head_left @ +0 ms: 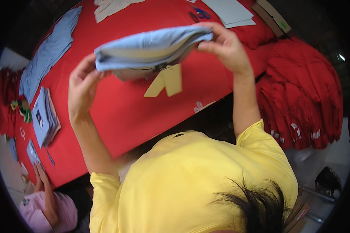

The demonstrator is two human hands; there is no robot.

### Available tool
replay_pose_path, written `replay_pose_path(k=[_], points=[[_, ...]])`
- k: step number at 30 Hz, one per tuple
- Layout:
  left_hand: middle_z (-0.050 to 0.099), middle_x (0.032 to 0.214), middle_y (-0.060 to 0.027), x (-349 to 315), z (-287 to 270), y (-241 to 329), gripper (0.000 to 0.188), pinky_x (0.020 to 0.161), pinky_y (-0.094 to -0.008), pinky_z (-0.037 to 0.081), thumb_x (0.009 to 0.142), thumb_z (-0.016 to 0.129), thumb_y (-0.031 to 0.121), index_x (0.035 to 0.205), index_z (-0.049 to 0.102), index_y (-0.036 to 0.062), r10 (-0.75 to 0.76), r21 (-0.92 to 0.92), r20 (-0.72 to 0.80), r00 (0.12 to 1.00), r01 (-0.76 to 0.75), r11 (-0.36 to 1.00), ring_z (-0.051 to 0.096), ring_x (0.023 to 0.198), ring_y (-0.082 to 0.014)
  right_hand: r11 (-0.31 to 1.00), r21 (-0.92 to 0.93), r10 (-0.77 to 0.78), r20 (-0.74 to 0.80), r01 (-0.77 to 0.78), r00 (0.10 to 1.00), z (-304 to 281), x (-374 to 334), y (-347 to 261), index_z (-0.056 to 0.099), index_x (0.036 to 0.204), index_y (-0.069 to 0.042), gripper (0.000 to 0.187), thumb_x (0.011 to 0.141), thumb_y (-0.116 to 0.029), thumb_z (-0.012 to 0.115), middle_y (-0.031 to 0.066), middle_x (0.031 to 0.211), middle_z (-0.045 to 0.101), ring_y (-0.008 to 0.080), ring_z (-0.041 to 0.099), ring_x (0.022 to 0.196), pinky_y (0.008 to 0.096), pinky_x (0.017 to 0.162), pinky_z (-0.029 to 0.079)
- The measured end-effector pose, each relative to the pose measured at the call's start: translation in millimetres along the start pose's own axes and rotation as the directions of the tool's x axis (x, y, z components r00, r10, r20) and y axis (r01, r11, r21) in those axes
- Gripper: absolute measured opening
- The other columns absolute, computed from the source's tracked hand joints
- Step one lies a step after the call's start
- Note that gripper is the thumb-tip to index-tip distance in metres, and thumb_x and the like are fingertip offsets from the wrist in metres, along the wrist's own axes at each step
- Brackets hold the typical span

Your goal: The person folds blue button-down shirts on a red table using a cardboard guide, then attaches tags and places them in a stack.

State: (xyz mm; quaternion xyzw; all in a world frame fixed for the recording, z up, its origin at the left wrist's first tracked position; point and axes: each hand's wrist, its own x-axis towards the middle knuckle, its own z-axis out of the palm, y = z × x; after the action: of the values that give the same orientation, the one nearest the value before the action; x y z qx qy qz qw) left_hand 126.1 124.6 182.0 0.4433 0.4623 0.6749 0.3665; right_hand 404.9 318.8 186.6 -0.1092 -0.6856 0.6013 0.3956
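Observation:
A folded light blue garment is held up over the red-covered table. My left hand pinches its left end, thumb below and fingers behind. At the other end, my right hand grips the corner between thumb and fingers. The layered folds sag a little in the middle. Two pale yellow tags show just below the garment, near a small dark patch at its lower edge. Whether they hang from it or lie on the table I cannot tell.
Folded blue garments are stacked at left, below a loose blue garment. Blue scissors, pale sheets and a cardboard box sit at the back. Red garments heap at right. A co-worker in pink handles a packet lower left.

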Motion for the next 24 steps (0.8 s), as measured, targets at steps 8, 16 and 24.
replay_pose_path(k=[8,16,24], points=[[0.057,0.076,0.0025,49,-44,-82,0.016,0.067,-0.0213,0.040,0.089,0.066,0.023,0.087,0.062,0.0078,-0.179,0.236,-0.218,0.959,0.230,0.944,0.050,0.069,-0.0070,0.865,-0.192,0.496,0.177,-0.464,0.850,-23,81,127,0.065,0.096,-0.005,0.015,0.088,-0.018,0.065,0.0010,0.083,0.063,0.0109,0.060,0.076,0.0267,0.074,0.049],[0.059,0.072,-0.0030,81,-63,-196,0.019,0.056,-0.0292,0.045,0.088,0.066,0.021,0.084,0.058,0.0048,-0.471,0.036,-0.459,0.753,0.546,0.837,0.053,0.063,-0.0115,0.792,-0.507,0.252,-0.237,-0.341,0.938,-9,66,239,0.057,0.113,-0.001,0.035,0.087,-0.021,0.067,0.0110,0.098,0.062,0.0217,0.061,0.094,0.0343,0.077,0.050],[0.062,0.097,-0.0116,70,-50,-184,0.026,0.067,-0.0360,0.050,0.085,0.068,0.019,0.101,0.060,0.0006,0.015,0.503,-0.617,0.787,0.379,0.777,0.060,0.078,-0.0215,0.311,-0.950,0.095,0.001,-0.029,0.995,74,39,157,0.058,0.117,-0.005,0.051,0.083,-0.042,0.067,0.0156,0.118,0.050,0.0334,0.052,0.109,0.0423,0.086,0.048]])
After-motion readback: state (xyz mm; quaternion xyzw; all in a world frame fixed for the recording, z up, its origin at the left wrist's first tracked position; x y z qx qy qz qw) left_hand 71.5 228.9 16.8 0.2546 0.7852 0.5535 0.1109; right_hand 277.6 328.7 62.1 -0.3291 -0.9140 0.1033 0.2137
